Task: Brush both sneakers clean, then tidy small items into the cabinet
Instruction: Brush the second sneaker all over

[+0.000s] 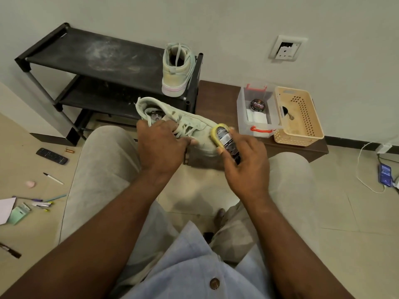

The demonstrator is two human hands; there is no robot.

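Reading "Cherry", apparently: black tin (pixel 257 104) near sneaker (pixel 194 124).

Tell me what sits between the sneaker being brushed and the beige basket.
Head view: a clear plastic box with red latches, a polish tin inside, stands there on the low brown table, right beside the basket.

Black shoe rack (pixel 108 55) bearing one sneaker (pixel 176 70), brown bench (pixel 216 93) under clear box (pixel 241 111) and basket (pixel 300 141), remote (pixel 51 156) on floor (pixel 345 201)
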